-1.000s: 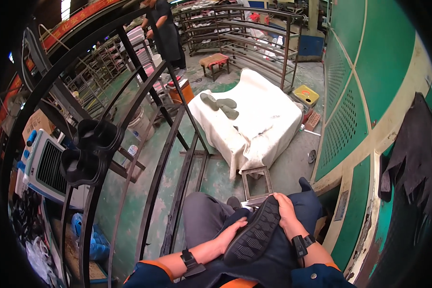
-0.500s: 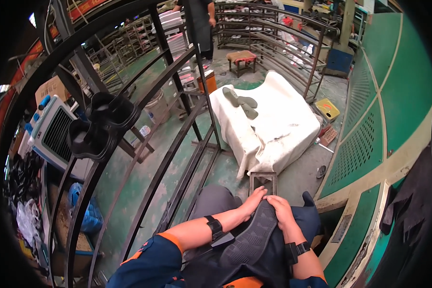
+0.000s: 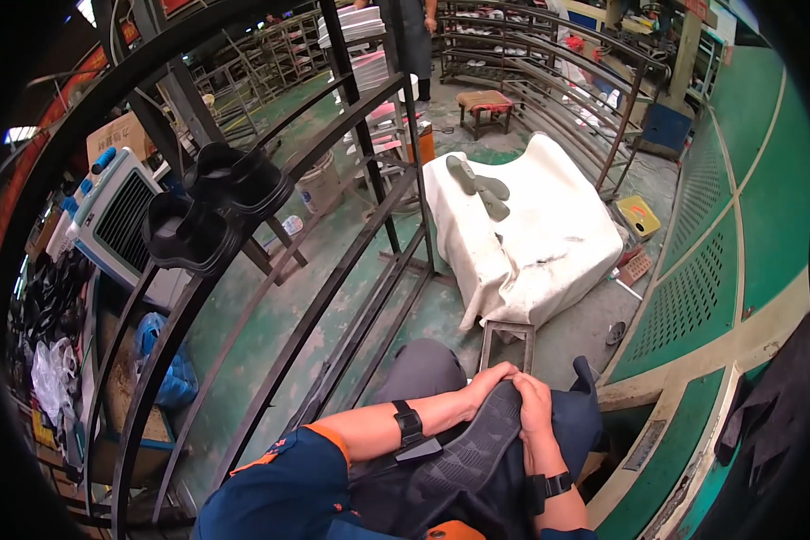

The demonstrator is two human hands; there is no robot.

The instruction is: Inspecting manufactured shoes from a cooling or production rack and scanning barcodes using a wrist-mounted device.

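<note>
A black shoe (image 3: 477, 445) lies over my lap with its patterned sole facing up and its toe pointing away from me. My left hand (image 3: 492, 387) grips the toe end from the left, its fingers curled over the tip. From the right, my right hand (image 3: 535, 407) closes around the same toe, thumb near the tip. The two hands meet there, and the fingers under the shoe are hidden. Just past the hands is a small metal frame (image 3: 508, 329), standing at the edge of a white cloth cover (image 3: 549, 238).
Black shoes (image 3: 185, 236) rest on a dark metal rack (image 3: 333, 261) along my left. Green-grey soles (image 3: 479, 187) lie on the cloth. Green panels (image 3: 693, 279) stand close on the right. Farther off are a stool (image 3: 484, 106), a yellow container (image 3: 638, 217) and a standing person (image 3: 409, 40).
The view has shifted, so the surroundings sit farther right. My hands have drawn closer together around the shoe's toe, the left fingers curling over the tip. The shoe stays sole up on my lap.
</note>
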